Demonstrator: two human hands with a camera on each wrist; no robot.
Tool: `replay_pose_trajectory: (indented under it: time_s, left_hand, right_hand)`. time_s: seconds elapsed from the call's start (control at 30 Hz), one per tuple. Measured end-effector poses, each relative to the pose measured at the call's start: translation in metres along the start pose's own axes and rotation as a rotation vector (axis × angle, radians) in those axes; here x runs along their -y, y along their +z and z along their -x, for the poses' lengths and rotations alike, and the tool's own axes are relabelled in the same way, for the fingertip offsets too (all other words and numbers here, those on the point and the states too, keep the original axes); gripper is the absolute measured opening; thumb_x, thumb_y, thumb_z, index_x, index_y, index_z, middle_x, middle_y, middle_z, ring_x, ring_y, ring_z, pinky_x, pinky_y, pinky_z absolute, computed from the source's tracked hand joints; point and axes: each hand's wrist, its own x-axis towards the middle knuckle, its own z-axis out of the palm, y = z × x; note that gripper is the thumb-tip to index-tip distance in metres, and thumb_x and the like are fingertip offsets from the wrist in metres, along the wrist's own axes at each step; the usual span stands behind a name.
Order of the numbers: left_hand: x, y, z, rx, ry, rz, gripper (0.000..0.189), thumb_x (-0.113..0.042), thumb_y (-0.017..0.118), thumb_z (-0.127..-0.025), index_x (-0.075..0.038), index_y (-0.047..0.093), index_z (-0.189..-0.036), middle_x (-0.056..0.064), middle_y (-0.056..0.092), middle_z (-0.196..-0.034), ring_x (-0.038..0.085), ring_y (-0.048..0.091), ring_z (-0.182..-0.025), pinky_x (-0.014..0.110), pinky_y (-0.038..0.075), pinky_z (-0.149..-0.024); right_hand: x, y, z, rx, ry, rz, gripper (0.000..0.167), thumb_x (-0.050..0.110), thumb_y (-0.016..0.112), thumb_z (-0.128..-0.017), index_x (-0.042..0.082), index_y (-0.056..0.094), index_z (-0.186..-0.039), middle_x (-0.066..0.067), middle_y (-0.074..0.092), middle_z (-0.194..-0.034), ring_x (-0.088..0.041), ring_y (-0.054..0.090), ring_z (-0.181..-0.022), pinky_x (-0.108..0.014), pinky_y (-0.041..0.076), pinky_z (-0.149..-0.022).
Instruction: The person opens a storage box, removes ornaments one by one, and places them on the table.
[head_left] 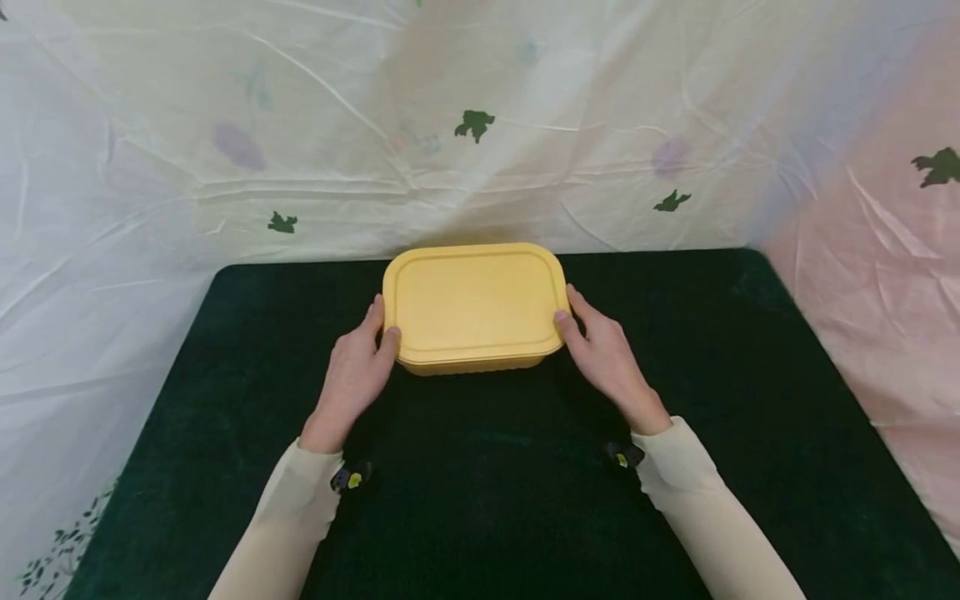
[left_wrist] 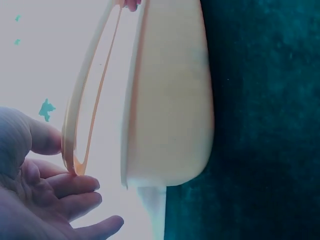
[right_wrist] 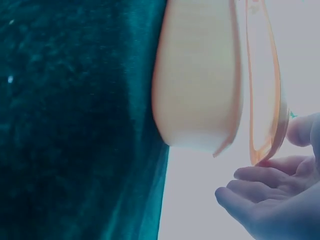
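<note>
A yellow rectangular lid (head_left: 480,304) with rounded corners is held level over a matching yellow food container (left_wrist: 170,95). Both wrist views show a gap between the lid's rim and the container's top edge. My left hand (head_left: 352,371) pinches the lid's left end, thumb on top and fingers beneath. At the right end, my right hand (head_left: 609,354) grips the lid the same way. From the head view the lid hides most of the container, leaving only a strip of its near side. The container rests on a dark green tabletop (head_left: 480,500), its inside hidden.
The container stands by the table's far edge. Behind hangs a pale curtain (head_left: 337,125) with green leaf prints, and pinkish fabric (head_left: 885,292) drapes along the right. Dark bands with small cameras sit at both sleeve cuffs.
</note>
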Motion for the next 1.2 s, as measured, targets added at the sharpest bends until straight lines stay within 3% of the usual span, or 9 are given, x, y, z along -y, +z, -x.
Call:
replay_pose_trajectory:
  time_s: [0.1, 0.17, 0.3, 0.4, 0.6, 0.73, 0.83, 0.97, 1.2]
  left_hand:
    - [-0.003, 0.000, 0.002, -0.012, 0.018, 0.010, 0.063, -0.031, 0.039, -0.112, -0.006, 0.016, -0.165, 0.021, 0.059, -0.135, 0.031, 0.059, -0.078, 0.039, 0.046, -0.066]
    - [-0.006, 0.000, 0.003, -0.016, 0.022, 0.019, 0.063, -0.032, 0.040, -0.112, -0.007, 0.017, -0.165, 0.016, 0.060, -0.104, 0.027, 0.049, -0.058, 0.037, 0.046, -0.060]
    - [-0.012, 0.000, 0.003, -0.017, 0.036, 0.029, 0.062, -0.032, 0.040, -0.112, -0.009, 0.018, -0.165, 0.009, 0.052, -0.080, 0.021, 0.047, -0.050, 0.033, 0.045, -0.053]
    - [-0.015, 0.001, 0.003, -0.027, 0.055, 0.037, 0.060, -0.031, 0.041, -0.112, -0.008, 0.022, -0.164, 0.008, 0.052, -0.073, 0.022, 0.047, -0.050, 0.032, 0.043, -0.050]
    - [-0.019, 0.004, 0.001, -0.069, 0.085, 0.119, 0.052, -0.027, 0.044, -0.112, -0.009, 0.037, -0.160, 0.011, 0.054, -0.075, 0.024, 0.047, -0.053, 0.029, 0.040, -0.048]
    - [-0.021, 0.008, -0.002, -0.089, 0.103, 0.214, 0.049, -0.025, 0.048, -0.111, -0.009, 0.043, -0.157, 0.016, 0.070, -0.115, 0.025, 0.059, -0.071, 0.027, 0.043, -0.054]
    - [-0.024, 0.011, -0.003, -0.094, 0.109, 0.282, 0.048, -0.023, 0.051, -0.110, -0.010, 0.046, -0.155, 0.013, 0.063, -0.142, 0.024, 0.065, -0.094, 0.025, 0.051, -0.068]
    - [-0.031, 0.016, -0.005, -0.084, 0.088, 0.369, 0.047, -0.022, 0.057, -0.108, -0.012, 0.051, -0.153, 0.011, 0.066, -0.133, 0.023, 0.065, -0.105, 0.025, 0.054, -0.081]
    - [-0.041, 0.028, -0.009, -0.041, 0.050, 0.541, 0.045, -0.018, 0.064, -0.104, -0.011, 0.058, -0.148, 0.013, 0.067, -0.117, 0.025, 0.059, -0.097, 0.020, 0.053, -0.076]
  right_hand:
    - [0.002, -0.003, 0.003, -0.042, -0.029, -0.016, 0.064, 0.044, 0.040, -0.111, 0.010, 0.027, -0.164, -0.009, 0.029, -0.168, -0.025, 0.030, -0.153, -0.053, 0.028, -0.122]
    - [0.003, -0.006, 0.005, -0.080, -0.052, -0.023, 0.061, 0.042, 0.041, -0.112, 0.009, 0.031, -0.163, -0.010, 0.033, -0.166, -0.026, 0.035, -0.151, -0.053, 0.032, -0.120]
    - [0.002, -0.010, 0.008, -0.166, -0.082, -0.032, 0.055, 0.037, 0.045, -0.112, 0.008, 0.042, -0.158, -0.014, 0.051, -0.153, -0.028, 0.058, -0.120, -0.044, 0.052, -0.096]
    - [0.001, -0.016, 0.011, -0.216, -0.073, -0.042, 0.052, 0.037, 0.047, -0.111, 0.008, 0.048, -0.154, -0.013, 0.059, -0.131, -0.024, 0.054, -0.093, -0.034, 0.046, -0.071]
    - [-0.003, -0.027, 0.016, -0.256, -0.061, -0.066, 0.049, 0.038, 0.049, -0.110, 0.013, 0.053, -0.151, -0.010, 0.061, -0.111, -0.021, 0.049, -0.084, -0.025, 0.040, -0.062]
    - [-0.007, -0.035, 0.020, -0.258, -0.063, -0.066, 0.048, 0.038, 0.051, -0.110, 0.015, 0.054, -0.151, -0.010, 0.062, -0.109, -0.021, 0.050, -0.084, -0.024, 0.040, -0.062]
    - [-0.011, -0.041, 0.024, -0.250, -0.057, -0.077, 0.047, 0.036, 0.052, -0.110, 0.014, 0.053, -0.151, -0.011, 0.062, -0.108, -0.021, 0.052, -0.083, -0.022, 0.041, -0.061]
    - [-0.018, -0.050, 0.028, -0.241, -0.038, -0.114, 0.046, 0.031, 0.053, -0.110, 0.014, 0.053, -0.152, -0.011, 0.061, -0.107, -0.025, 0.055, -0.084, -0.020, 0.044, -0.061]
    - [-0.029, -0.066, 0.037, -0.229, 0.009, -0.176, 0.047, 0.032, 0.055, -0.109, 0.014, 0.053, -0.152, -0.011, 0.063, -0.110, -0.022, 0.058, -0.086, -0.020, 0.048, -0.066]
